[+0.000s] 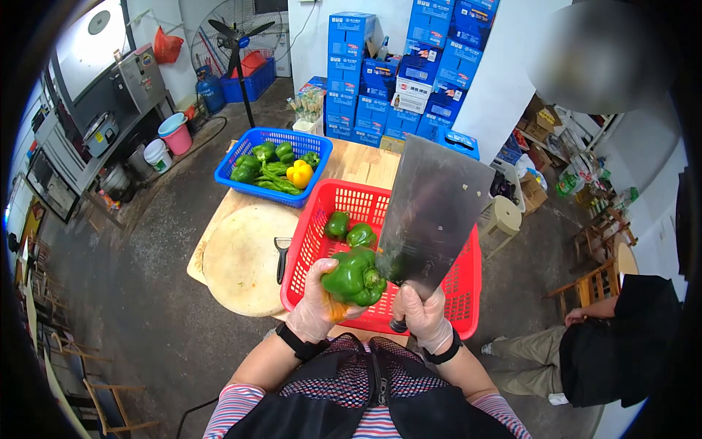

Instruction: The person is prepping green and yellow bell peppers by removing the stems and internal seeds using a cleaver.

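Note:
My left hand [319, 301], in a clear plastic glove, is wrapped round a green bell pepper [353, 278] with its stem end facing right. Gloved the same way, my right hand [422, 314] grips the handle of a broad cleaver [437, 212], its blade upright and its lower part right beside the pepper. Both hands are over a red plastic basket [468, 293], where two more green bell peppers [349, 230] lie. To the left is a round wooden chopping board [245, 256]. A black peeler [281, 260] lies at the board's right edge.
A blue basket [221, 173] of green peppers and a yellow one stands at the table's back left. Behind are stacked blue boxes [344, 80] and a standing fan [238, 44]. A stool [503, 218] is right of the table; a person in black [621, 344] stands at the right.

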### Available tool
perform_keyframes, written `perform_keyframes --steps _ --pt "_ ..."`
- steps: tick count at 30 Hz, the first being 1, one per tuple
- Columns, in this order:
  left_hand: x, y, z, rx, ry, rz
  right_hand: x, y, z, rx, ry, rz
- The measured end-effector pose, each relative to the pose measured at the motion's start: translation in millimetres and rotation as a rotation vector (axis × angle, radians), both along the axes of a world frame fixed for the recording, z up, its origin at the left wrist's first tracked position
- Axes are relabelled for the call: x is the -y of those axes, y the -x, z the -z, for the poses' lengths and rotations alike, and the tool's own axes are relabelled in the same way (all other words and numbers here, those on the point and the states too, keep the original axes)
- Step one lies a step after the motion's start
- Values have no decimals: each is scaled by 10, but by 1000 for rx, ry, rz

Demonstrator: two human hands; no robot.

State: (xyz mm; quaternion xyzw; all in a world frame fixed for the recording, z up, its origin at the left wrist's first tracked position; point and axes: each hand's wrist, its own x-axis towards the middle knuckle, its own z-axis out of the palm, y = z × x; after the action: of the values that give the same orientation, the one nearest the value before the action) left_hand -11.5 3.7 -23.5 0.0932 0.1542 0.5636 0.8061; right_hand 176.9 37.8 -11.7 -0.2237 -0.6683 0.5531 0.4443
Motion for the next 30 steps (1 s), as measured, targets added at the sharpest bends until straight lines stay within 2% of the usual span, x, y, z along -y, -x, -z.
perform_keyframes --steps 1,5,7,9,11,13,14,16,18,20,21,23,24,26,30 --pt "-3 -5 -12 -7 62 3 -28 -21 11 0 -2 1" --pt "30 39 -98 -39 42 70 -118 -100 46 -12 106 -126" --pt "33 48 -134 25 139 112 -138 -123 42 -24 137 -158" --pt "30 69 -134 29 173 120 -154 -126 47 -100 276 -231" --pt "25 101 -81 33 207 128 -135 -107 57 -88 243 -212" --pt "-11 132 75 194 130 257 -131 -102 69 -75 210 -194" --pt "-26 109 130 194 130 257 -135 -103 84 -7 127 -187" --pt "-49 25 187 16 221 233 -125 -105 107 61 49 -173" --pt "-46 30 143 70 197 270 -132 -60 119 80 30 -166" --pt "-22 -28 2 57 287 125 -126 -23 115 88 19 -162" --pt "-10 -12 13 58 290 126 -104 -13 114 65 42 -114" --pt "12 42 33 358 -83 246 -66 13 107 42 66 -67" --pt "38 7 13 358 -83 244 -44 31 93 11 104 -31" --pt "98 -85 -44 4 -141 -150 3 85 66 -21 141 2" --pt "70 -55 68 -202 -209 -193 58 121 -16 -95 183 14"
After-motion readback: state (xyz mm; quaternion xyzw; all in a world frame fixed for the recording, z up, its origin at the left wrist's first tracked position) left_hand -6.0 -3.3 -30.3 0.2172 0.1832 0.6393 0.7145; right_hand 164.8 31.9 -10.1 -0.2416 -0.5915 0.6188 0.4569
